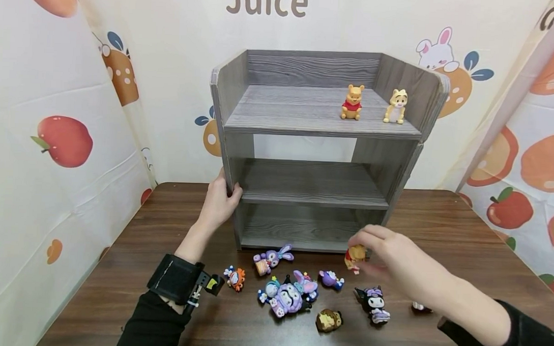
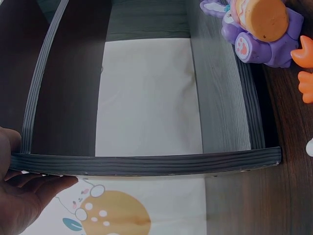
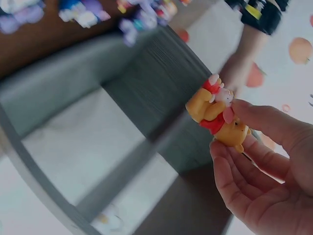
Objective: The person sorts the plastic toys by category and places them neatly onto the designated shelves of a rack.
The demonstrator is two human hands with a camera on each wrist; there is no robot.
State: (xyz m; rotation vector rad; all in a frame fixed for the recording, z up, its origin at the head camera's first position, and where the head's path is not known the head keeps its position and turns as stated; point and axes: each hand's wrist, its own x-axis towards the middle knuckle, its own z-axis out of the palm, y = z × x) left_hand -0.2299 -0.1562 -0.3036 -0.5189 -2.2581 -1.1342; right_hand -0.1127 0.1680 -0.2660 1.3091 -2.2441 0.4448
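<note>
My right hand (image 1: 395, 256) pinches a small Winnie the Pooh figurine (image 3: 208, 105) between thumb and fingertips, just in front of the shelf's lower right. In the right wrist view the yellow bear wears a red shirt and a small pink-eared figure sits against it. My left hand (image 1: 218, 204) grips the left side panel of the grey wood-grain shelf unit (image 1: 319, 201), thumb on the front edge. The left wrist view shows the fingers (image 2: 49, 188) on the panel's outer face. On the top shelf stand a seated Pooh figurine (image 1: 351, 103) and a yellow tiger-like figurine (image 1: 396, 107).
Several figurines lie on the brown table: a purple rabbit (image 1: 272, 258), an orange one (image 1: 234, 278), a purple cluster (image 1: 288, 298), a small purple one (image 1: 331, 280), a brown one (image 1: 329, 321) and a black-hooded one (image 1: 374, 304). A white one (image 1: 420, 306) is partly behind my right forearm.
</note>
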